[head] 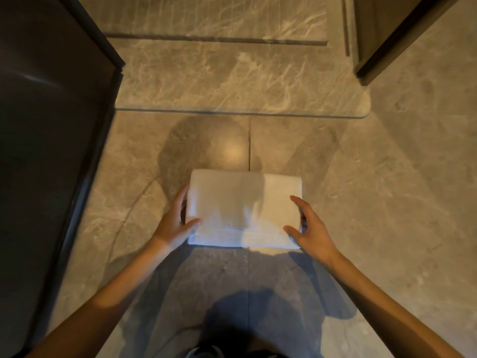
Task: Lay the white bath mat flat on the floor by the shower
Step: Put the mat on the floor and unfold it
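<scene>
While mat (245, 210) is folded — left hand (170, 223) grips | right hand (309, 228) spread

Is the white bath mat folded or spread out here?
Folded. The bath mat is a rectangle with layered edges along its near side; the left hand grips one end.

The floor (374, 202) is grey-beige marble tile with pale veins and a straight seam (249, 146) down its middle; a low stone step (232, 94) with a rounded corner crosses it farther off. A folded white bath mat (242, 208) sits over the seam, resting on the tile or just above it, unclear which
</scene>
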Motion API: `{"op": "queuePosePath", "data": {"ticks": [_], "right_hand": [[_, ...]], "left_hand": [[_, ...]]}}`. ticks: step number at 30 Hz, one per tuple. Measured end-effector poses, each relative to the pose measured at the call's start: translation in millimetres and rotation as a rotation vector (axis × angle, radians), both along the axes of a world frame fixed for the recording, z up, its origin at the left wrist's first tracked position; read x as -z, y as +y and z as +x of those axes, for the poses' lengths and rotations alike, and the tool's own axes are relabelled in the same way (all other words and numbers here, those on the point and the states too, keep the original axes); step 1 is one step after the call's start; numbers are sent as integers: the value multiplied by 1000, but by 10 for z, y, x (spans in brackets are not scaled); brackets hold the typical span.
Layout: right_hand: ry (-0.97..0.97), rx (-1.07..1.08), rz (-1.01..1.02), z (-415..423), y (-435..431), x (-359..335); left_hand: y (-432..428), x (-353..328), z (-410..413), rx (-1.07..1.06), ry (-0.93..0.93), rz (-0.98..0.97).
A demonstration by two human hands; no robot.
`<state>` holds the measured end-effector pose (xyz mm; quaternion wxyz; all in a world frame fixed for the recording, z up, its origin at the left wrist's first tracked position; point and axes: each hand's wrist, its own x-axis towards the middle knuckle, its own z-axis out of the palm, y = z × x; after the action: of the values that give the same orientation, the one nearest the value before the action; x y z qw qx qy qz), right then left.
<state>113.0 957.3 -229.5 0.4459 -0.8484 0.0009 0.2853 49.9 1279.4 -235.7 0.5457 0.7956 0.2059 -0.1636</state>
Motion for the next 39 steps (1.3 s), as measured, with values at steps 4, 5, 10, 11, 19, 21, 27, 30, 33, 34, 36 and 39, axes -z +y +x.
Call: {"op": "queuePosePath", "data": {"ticks": [4, 5, 10, 11, 19, 21, 27, 30, 33, 34, 36, 39], "right_hand": [[-10, 29, 12, 30, 23, -30], [-12, 55, 10, 32, 27, -46], [-95, 170, -136, 35, -32, -109], [-92, 173, -160, 31, -53, -101], [-79, 180, -169, 14, -44, -89], [-73, 195, -163, 3, -39, -107], [69, 229, -211, 34, 6, -130], [109, 253, -225, 58, 14, -155], [116, 260, -181, 54, 22, -190], [122, 261, -162, 50, 29, -207], [154, 291, -84, 44, 55, -251], [243, 364, 106, 48, 115, -342]], "left_hand": [[-57, 26, 6, -80, 56, 34], [-52, 28, 0, -85, 72, 60], [-9, -5, 31, -273, 60, -15], [11, -13, 44, -316, 48, -16], [19, -63, 102, -412, 114, -19], [31, -83, 102, -381, 144, -2], [10, -164, 119, -366, 228, -57], [0, -168, 122, -388, 283, -63], [-19, -195, 124, -381, 280, -2], [-28, -217, 123, -361, 263, 41], [-47, -257, 116, -349, 241, 86], [-108, -264, 92, -401, 253, -8]]}}
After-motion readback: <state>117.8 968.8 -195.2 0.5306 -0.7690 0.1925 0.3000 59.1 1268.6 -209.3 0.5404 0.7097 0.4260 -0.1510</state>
